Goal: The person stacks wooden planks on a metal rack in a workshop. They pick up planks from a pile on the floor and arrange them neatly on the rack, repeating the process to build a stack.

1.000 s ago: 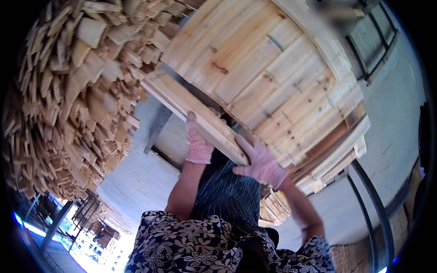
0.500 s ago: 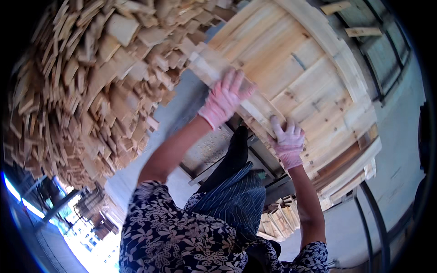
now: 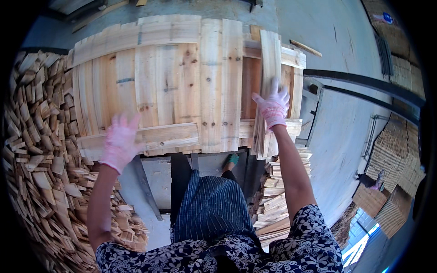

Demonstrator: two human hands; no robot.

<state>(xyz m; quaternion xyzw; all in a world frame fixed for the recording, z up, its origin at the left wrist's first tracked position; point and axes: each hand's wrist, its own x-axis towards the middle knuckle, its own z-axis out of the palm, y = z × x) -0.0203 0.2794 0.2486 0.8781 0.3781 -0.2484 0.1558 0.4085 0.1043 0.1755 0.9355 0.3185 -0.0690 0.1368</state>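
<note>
From where I'm standing, the pale grey floor (image 3: 346, 113) is spreading open to the right, and a great heap of scrap wood (image 3: 48, 182) is crowding the left. Between them a pale plank panel (image 3: 157, 109) is lying in front of the person, above a dark metal frame (image 3: 146, 186). Its boards are running side by side, away from the person, showing honey and cream tones, brown knots and a few blue-grey smudges too small for me to read as anything. Crosswise strips are lying along its far and near edges; the left end is coming close to the heap, while the near edge is sitting just ahead of the person's striped blue cloth (image 3: 214, 204). Below the panel's right end, a stack of boards (image 3: 275, 200) is filling the space beside the person. A dark rail (image 3: 359, 82) is stretching off rightward, cutting into the free room there. Near the right end, narrow boards (image 3: 270, 59) are lying over the crosspieces. The gloved right hand (image 3: 274, 107) is resting on them, thumb and fingers apart; I can't tell whether it's gripping. The left hand (image 3: 119, 141), blurred, is spreading its fingers wide at the near left corner.
</note>
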